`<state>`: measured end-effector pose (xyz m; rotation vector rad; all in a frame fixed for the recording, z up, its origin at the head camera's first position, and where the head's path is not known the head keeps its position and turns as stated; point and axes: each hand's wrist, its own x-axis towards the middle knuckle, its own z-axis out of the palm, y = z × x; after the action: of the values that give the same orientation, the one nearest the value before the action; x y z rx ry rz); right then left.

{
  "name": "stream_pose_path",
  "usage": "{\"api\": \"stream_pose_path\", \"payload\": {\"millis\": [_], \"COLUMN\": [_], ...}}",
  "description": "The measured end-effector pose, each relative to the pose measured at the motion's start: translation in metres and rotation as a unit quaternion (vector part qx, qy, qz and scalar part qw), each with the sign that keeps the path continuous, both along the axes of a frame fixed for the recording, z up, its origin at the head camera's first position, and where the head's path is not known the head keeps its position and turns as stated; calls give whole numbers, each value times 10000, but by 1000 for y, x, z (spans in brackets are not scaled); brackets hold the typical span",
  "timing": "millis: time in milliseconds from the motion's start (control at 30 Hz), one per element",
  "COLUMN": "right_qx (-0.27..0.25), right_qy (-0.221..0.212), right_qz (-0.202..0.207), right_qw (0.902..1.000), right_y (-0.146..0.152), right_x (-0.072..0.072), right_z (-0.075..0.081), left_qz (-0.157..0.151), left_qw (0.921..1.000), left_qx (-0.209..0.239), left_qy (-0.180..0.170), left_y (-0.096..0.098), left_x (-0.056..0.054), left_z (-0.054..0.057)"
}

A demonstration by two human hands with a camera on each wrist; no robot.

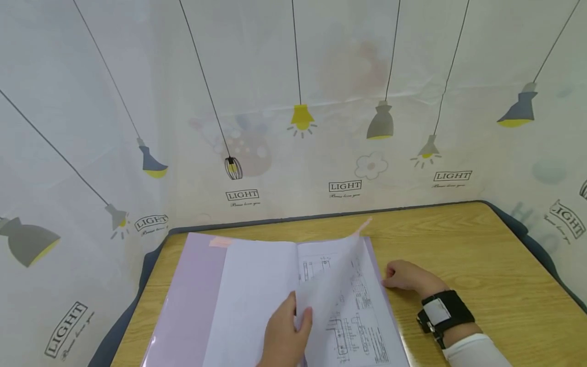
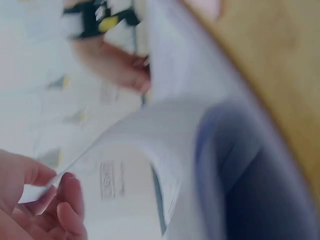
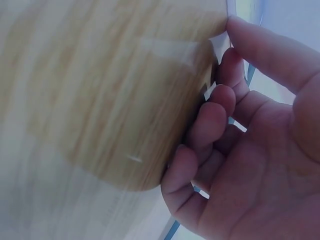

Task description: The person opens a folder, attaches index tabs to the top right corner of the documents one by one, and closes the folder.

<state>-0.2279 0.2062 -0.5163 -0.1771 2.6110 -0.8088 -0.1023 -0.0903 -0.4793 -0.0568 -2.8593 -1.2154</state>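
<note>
A purple folder (image 1: 202,290) lies spread on the table, with white sheets inside. The left sheet (image 1: 257,285) is blank; the right one (image 1: 371,326) bears printed technical drawings. My left hand (image 1: 286,329) pinches the edge of a lifted page (image 1: 327,295) between thumb and fingers, and the page curves up over the drawings. The left wrist view shows that page (image 2: 165,120) bending away from my left hand (image 2: 45,200). At the folder's right edge, my right hand (image 1: 410,278) holds the rim with thumb and index finger; in the right wrist view its other fingers (image 3: 207,122) curl by the table.
The wooden table (image 1: 495,255) extends to the right of the folder. A pale curtain (image 1: 284,61) printed with lamps surrounds its back and sides. Pink tabs (image 1: 220,241) stick out at the folder's top. A black strap (image 1: 447,311) is round my right wrist.
</note>
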Motion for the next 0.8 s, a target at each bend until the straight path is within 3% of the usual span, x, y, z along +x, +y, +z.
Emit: {"api": "stream_pose_path", "payload": {"millis": [100,167,400,500,633,800], "right_qx": [19,27,21,55,49,33], "right_qy": [-30,-37,-96,-102,-91,-124], "right_qz": [-45,-28,-72,-91,-88,-97], "right_qw": [10000,10000,9999,9999,9999,9999], "right_y": [0,1,-1,-1,-1,-2], "right_x": [0,-1,-2,-2,-1,0], "right_z": [-1,-2,-3,-3,-2,1], "left_qz": [478,692,1066,1192,1382,1237], "left_qw": [9972,9951,9941,9926,9855,9717], "left_qx": [569,690,178,-109,-423,-996], "left_qy": [92,147,55,-203,-894,-1748], "left_y": [-21,-37,-84,-101,-125,-159], "left_x": [-1,2,18,23,29,33], "left_z": [9,15,37,42,38,18]}}
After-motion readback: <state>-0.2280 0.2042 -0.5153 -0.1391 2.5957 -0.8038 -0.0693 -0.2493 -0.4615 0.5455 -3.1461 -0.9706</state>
